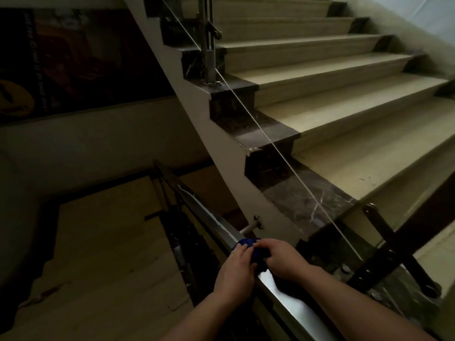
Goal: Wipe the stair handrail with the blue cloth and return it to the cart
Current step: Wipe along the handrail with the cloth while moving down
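Observation:
A shiny metal handrail runs from the lower right up to the left over the lower stair flight. The blue cloth is bunched on top of the rail, mostly covered by fingers. My left hand lies on the rail's left side with its fingers on the cloth. My right hand grips the cloth from the right side of the rail. Both forearms come in from the bottom edge. No cart is in view.
Beige steps with dark marble ends rise to the upper right behind a glass panel. A steel post stands on a step edge. The lower landing lies dim at the left, below a dark poster.

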